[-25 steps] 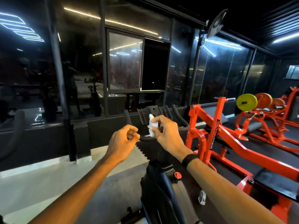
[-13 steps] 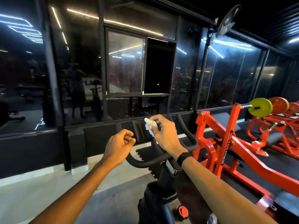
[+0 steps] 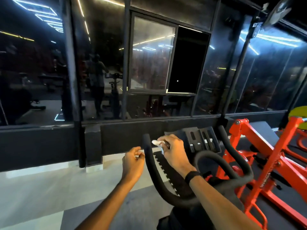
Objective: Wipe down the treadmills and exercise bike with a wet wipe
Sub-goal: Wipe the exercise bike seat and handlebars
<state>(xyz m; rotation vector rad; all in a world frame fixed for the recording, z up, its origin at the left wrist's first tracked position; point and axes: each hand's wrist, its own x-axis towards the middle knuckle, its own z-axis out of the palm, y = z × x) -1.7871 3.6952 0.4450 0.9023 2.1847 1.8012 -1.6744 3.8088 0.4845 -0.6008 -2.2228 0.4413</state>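
Fingers of right hand point(image 3: 174, 153) pinch wet wipe point(image 3: 157, 143) beside handlebar point(image 3: 149, 156) — left hand point(image 3: 133, 163) loosely curled, empty.

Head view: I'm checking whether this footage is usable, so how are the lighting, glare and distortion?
Head view: the room is dim; ceiling strip lights glare off the dark glass wall; wide-angle bending bows the window frames; slight motion blur softens the left hand, while the right hand with the wipe stays readable.

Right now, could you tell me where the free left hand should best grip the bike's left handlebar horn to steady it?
Probably mid-shaft of the left handlebar horn, below the wet wipe in the right hand. The left hand sits just left of it, so wrap from that side: a round, padded, upward-curving bar.
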